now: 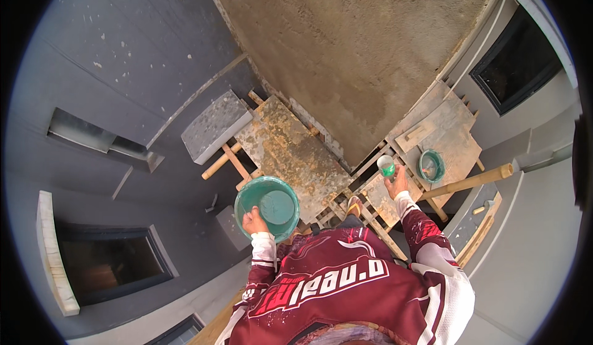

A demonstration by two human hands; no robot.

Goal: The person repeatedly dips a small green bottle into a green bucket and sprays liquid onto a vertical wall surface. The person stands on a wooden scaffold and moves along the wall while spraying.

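A green plastic bucket (290, 195) hangs at my left side, tilted so that I look into it. My left hand (254, 221) is closed at its near left edge; whether it grips the rim or a handle is hard to tell. Inside, the bucket shows a greyish-green bottom and smeared walls. Out to the right, my right hand (396, 183) is wrapped round a small green and white cup (386, 168), its open mouth facing up. The cup is above the wooden boards and apart from the bucket.
I stand on a scaffold of stained boards (290, 153) and bamboo poles (472, 181), with gaps between them. A second green basin (432, 166) and a wooden float (415, 135) lie on the right platform. A freshly plastered brown wall (358, 48) rises ahead; a grey slab (216, 126) sits left.
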